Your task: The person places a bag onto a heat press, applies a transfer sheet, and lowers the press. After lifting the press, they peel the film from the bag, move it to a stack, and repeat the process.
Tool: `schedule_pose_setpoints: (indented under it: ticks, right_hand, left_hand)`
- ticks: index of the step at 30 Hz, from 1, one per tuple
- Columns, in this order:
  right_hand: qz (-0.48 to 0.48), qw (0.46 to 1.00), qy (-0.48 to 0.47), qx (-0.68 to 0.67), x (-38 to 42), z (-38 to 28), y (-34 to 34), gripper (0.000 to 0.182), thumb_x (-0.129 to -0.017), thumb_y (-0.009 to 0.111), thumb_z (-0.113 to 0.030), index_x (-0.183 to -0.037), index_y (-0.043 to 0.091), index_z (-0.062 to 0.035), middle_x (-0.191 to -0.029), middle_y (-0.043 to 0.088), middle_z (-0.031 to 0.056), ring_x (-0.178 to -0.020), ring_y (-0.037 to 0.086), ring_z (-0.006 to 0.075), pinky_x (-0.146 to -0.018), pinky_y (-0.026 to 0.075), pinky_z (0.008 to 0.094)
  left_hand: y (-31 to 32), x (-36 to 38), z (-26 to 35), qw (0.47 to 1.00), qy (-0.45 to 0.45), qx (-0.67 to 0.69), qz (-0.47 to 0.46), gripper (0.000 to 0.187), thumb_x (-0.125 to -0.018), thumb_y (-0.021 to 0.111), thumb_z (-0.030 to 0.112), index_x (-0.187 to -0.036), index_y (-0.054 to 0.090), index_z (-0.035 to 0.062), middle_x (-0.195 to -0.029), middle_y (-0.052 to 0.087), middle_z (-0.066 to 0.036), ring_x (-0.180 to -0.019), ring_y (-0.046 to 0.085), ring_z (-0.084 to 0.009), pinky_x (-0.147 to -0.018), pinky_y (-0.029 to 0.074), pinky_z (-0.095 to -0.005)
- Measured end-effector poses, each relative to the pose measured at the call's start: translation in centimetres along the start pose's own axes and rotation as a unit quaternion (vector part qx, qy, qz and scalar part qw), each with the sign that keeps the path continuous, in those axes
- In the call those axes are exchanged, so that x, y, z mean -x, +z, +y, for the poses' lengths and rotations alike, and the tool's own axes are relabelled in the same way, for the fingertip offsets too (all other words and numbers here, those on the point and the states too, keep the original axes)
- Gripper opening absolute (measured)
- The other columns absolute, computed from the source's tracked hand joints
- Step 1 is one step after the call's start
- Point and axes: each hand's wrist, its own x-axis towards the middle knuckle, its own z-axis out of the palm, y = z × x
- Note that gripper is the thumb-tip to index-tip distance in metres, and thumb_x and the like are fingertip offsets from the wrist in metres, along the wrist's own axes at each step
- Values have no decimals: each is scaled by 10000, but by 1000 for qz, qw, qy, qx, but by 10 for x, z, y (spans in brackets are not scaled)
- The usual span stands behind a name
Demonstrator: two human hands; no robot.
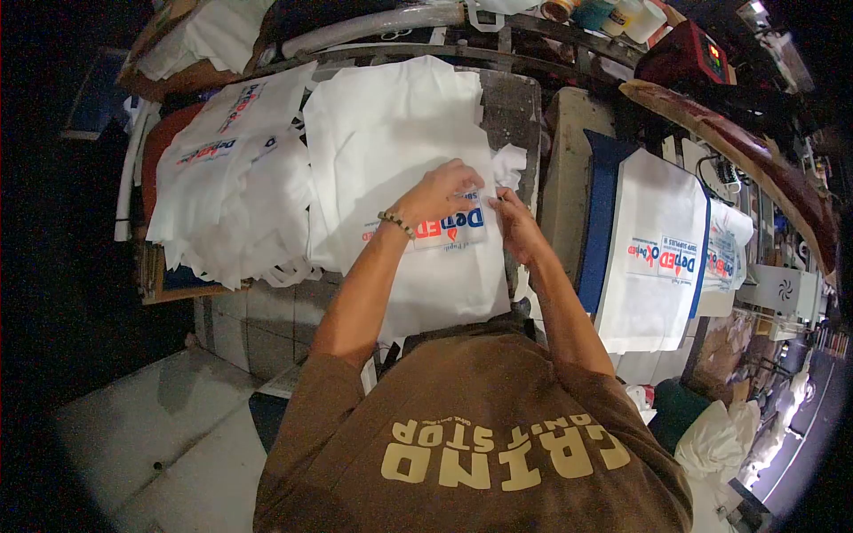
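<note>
A white printed sheet (449, 275), apparently of fabric, lies in front of me with blue and red DepED lettering. My left hand (442, 193), with a beaded bracelet at the wrist, rests over the print with bent fingers, its tips closed at the sheet's right edge. On the other side of that edge, my right hand (519, 224) pinches the sheet between thumb and fingers. The fingers partly cover the lettering. Under and beyond my hands lie more white sheets (391, 107), stacked on the table.
To the left lies an overlapping pile of printed sheets (240, 191). At right, another printed sheet (653, 258) lies on a blue board (604, 178). A red device with a lit display (689, 55) stands at the back right. A long rolled tube (373, 31) runs along the back.
</note>
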Motion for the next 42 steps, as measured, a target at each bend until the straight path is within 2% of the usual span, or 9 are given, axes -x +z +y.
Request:
schedule_pose_setpoints:
  ticks: [11, 14, 16, 22, 32, 35, 37, 41, 42]
  right_hand:
    - [29, 999, -2, -30, 3, -1, 9, 76, -979, 635, -175, -1014, 592, -123, -890, 656, 6, -791, 639, 118, -734, 549, 287]
    - [25, 999, -5, -20, -1, 4, 2, 77, -983, 627, -177, -1006, 593, -111, -901, 657, 11, -800, 640, 118, -742, 553, 287]
    - [41, 999, -7, -11, -3, 6, 4, 93, -985, 623, -179, -1022, 585, -102, -913, 653, 13, -807, 638, 117, -750, 555, 291]
    - [46, 999, -2, 10, 3, 4, 6, 119, -986, 618, -172, -1060, 568, -94, -923, 643, 19, -816, 635, 120, -752, 554, 288]
    - [63, 998, -8, 13, -2, 10, 4, 99, -984, 621, -174, -1043, 567, -115, -916, 643, 6, -807, 633, 111, -716, 545, 272]
    - [86, 996, 11, 32, 3, 7, 10, 107, -982, 628, -177, -1043, 572, -111, -917, 641, -1, -817, 630, 105, -727, 541, 267]
    - [73, 997, -2, 5, 7, 2, 16, 127, -985, 631, -199, -1049, 578, -102, -907, 642, -9, -795, 624, 93, -703, 531, 263]
    - [82, 996, 10, 19, 20, -7, 26, 237, -963, 672, -223, -1123, 580, -74, -922, 649, -8, -801, 616, 90, -708, 525, 270]
    - [78, 979, -29, 184, 22, -1, 23, 313, -945, 699, -226, -1176, 566, -61, -953, 663, 6, -815, 626, 101, -704, 521, 276]
  left_hand:
    - [5, 11, 14, 998, -25, 21, 50, 156, -821, 759, 98, -945, 690, 34, -941, 609, -103, -932, 650, -285, -842, 533, -379]
    - [14, 22, 18, 991, 7, -71, 112, 100, -813, 737, 89, -893, 699, 41, -904, 629, -97, -915, 651, -295, -819, 522, -394]
    - [29, 38, 15, 951, 108, -159, 243, 85, -787, 735, 80, -867, 714, 64, -921, 660, -81, -909, 654, -277, -801, 510, -396]
    - [54, 70, 19, 930, 93, -185, 303, 118, -759, 742, 62, -870, 727, 98, -954, 685, -56, -889, 654, -264, -778, 497, -406]
    - [59, 78, 10, 921, 120, -217, 301, 132, -740, 763, 72, -864, 720, 89, -896, 682, -56, -843, 655, -270, -786, 502, -420]
    - [58, 81, 12, 935, 98, -181, 289, 206, -760, 775, 123, -954, 725, 76, -999, 678, -82, -943, 647, -287, -839, 497, -434]
    - [50, 80, 28, 927, -30, -184, 327, 348, -788, 780, 175, -1106, 702, 58, -1162, 630, -108, -1091, 589, -308, -923, 463, -439]
    - [36, 101, 8, 930, -92, -170, 314, 455, -817, 782, 220, -1223, 671, 48, -1277, 584, -149, -1199, 541, -341, -998, 447, -453]
    - [38, 106, -1, 937, -88, -153, 300, 444, -827, 774, 212, -1222, 669, 39, -1280, 584, -156, -1201, 543, -347, -1012, 445, -444]
